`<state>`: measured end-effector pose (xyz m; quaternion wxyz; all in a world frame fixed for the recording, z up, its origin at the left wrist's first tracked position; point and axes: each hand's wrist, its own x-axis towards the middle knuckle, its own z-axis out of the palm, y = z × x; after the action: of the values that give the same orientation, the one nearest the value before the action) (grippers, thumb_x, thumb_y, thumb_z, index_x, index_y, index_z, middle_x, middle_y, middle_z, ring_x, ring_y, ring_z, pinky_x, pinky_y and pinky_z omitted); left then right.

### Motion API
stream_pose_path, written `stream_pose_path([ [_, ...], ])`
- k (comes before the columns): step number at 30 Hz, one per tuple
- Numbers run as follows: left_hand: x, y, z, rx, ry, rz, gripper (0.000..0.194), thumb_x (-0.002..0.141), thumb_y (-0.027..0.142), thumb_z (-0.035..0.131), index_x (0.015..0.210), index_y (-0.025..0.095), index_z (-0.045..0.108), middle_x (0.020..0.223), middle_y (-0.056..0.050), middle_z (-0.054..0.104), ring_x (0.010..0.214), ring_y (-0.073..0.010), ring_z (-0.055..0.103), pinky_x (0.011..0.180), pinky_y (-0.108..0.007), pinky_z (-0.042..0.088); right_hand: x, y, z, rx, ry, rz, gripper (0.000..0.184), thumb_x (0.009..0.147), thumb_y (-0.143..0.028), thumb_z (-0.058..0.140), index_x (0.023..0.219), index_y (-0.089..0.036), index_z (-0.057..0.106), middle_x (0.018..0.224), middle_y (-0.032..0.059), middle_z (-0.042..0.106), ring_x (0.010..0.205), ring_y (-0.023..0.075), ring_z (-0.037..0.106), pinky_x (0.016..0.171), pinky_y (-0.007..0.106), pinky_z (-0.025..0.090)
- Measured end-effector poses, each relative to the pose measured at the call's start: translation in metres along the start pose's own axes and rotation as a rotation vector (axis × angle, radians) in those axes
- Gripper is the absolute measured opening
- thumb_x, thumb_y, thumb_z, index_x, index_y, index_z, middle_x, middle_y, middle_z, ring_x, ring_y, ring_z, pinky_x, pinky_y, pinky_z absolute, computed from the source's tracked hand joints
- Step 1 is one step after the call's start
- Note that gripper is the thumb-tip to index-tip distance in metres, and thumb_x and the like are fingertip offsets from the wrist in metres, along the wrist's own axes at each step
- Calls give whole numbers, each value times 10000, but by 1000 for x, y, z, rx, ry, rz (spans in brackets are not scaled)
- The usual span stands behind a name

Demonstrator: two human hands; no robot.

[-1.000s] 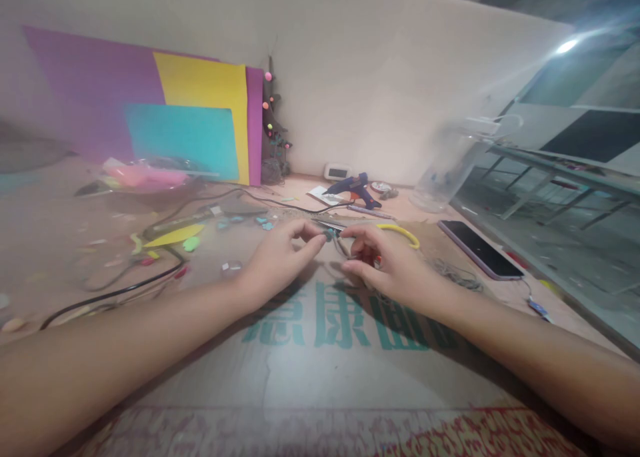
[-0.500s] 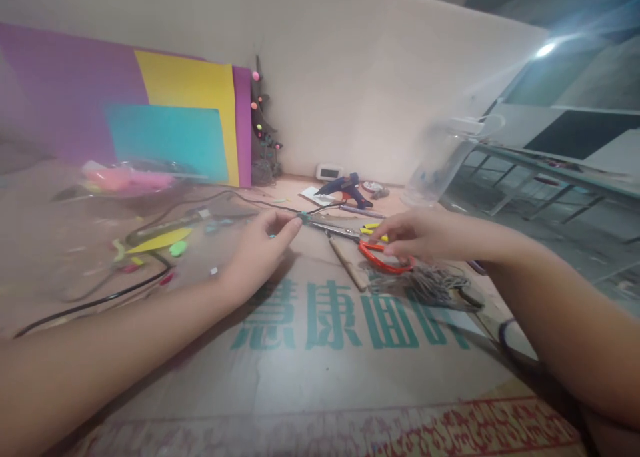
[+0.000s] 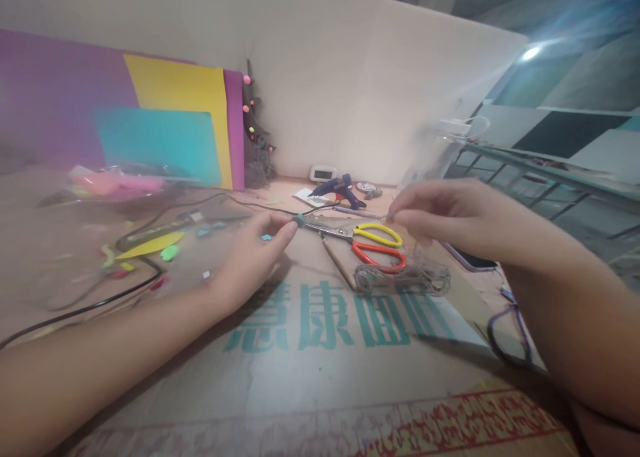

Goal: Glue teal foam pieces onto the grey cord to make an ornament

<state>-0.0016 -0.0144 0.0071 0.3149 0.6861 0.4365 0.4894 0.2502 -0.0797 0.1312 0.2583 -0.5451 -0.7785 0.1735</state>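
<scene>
Between the thumb and fingers of my left hand is a small teal piece, too small to make out fully. My right hand is raised to the right, thumb and fingertips pressed together; a faint thin line runs towards them, but what they hold is unclear. Scissors with one yellow and one red handle lie between my hands, blades pointing at the teal piece. A bundle of grey-brown twine rests just below the handles, beside a wooden stick.
A blue glue gun and a white digital clock stand at the back. Coloured sheets lean against the wall. Left are a yellow leaf-shaped piece, a black cord and a plastic bag. A phone lies right.
My right hand has moved up and right, away from the scissors' handles, which now lie in full view. My left hand still pinches the teal piece. The view has shifted slightly.
</scene>
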Motion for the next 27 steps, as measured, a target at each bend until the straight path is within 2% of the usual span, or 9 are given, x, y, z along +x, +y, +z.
stream_pose_path([
  [3, 1, 0, 0, 14, 6, -22, 214, 864, 398, 559, 860, 187, 594, 867, -11, 641, 856, -181, 582, 767, -296, 437, -1, 0, 6, 84, -42, 4, 238, 824, -468, 620, 814, -234, 665, 726, 15, 651, 643, 143, 594, 576, 280, 473],
  [7, 2, -1, -1, 14, -3, -38, 223, 862, 408, 560, 851, 188, 589, 864, -13, 631, 833, -181, 578, 743, -300, 438, -5, -4, 12, 217, -148, -123, 399, 842, -404, 616, 1226, -301, 587, 1170, 35, 656, 889, 188, 657, 723, 318, 537],
  [9, 2, -2, -1, 13, -11, -41, 232, 864, 417, 557, 854, 188, 589, 868, -17, 630, 829, -183, 576, 730, -302, 435, -3, -3, 10, 130, -153, -119, 406, 845, -404, 613, 1235, -292, 588, 1147, 35, 662, 847, 182, 654, 690, 308, 529],
  [12, 2, -4, 0, 5, -20, -46, 230, 863, 415, 556, 846, 188, 589, 849, -16, 627, 817, -182, 574, 717, -300, 433, 3, 11, -2, -93, -164, -43, 238, 854, -399, 595, 993, -232, 691, 867, 28, 695, 743, 170, 633, 643, 287, 495],
  [16, 2, -4, 1, 7, -24, -57, 224, 850, 414, 569, 830, 192, 583, 839, -13, 630, 793, -180, 578, 690, -294, 434, 0, 38, -18, -292, -629, 15, 126, 824, -300, 628, 813, -250, 744, 748, 2, 700, 653, 153, 620, 608, 271, 460],
  [18, 2, -4, 1, 18, -38, -55, 232, 851, 426, 562, 828, 197, 584, 845, -13, 635, 789, -181, 579, 680, -294, 433, -10, 48, -20, -301, -764, 56, 102, 777, -213, 663, 765, -260, 753, 720, 0, 703, 626, 153, 620, 580, 266, 436],
  [22, 2, -4, 1, 33, -51, -63, 234, 850, 433, 555, 822, 202, 584, 832, -9, 636, 780, -181, 582, 674, -296, 428, -32, 69, -16, -385, -561, 171, 215, 710, -72, 614, 648, -251, 714, 614, 12, 655, 544, 156, 561, 526, 287, 364],
  [25, 2, -2, 2, 39, -42, -66, 234, 840, 431, 562, 814, 200, 584, 832, -15, 644, 789, -190, 589, 683, -300, 432, -39, 87, -14, -441, -427, 193, 200, 748, -119, 533, 671, -238, 674, 659, 21, 650, 611, 172, 573, 583, 291, 398],
  [27, 1, -1, 3, 40, -43, -53, 240, 836, 435, 562, 813, 197, 585, 826, -18, 644, 787, -192, 588, 690, -299, 434, -41, 96, -13, -414, -443, 218, 159, 732, -172, 550, 773, -240, 687, 725, 15, 671, 675, 186, 606, 617, 285, 430],
])
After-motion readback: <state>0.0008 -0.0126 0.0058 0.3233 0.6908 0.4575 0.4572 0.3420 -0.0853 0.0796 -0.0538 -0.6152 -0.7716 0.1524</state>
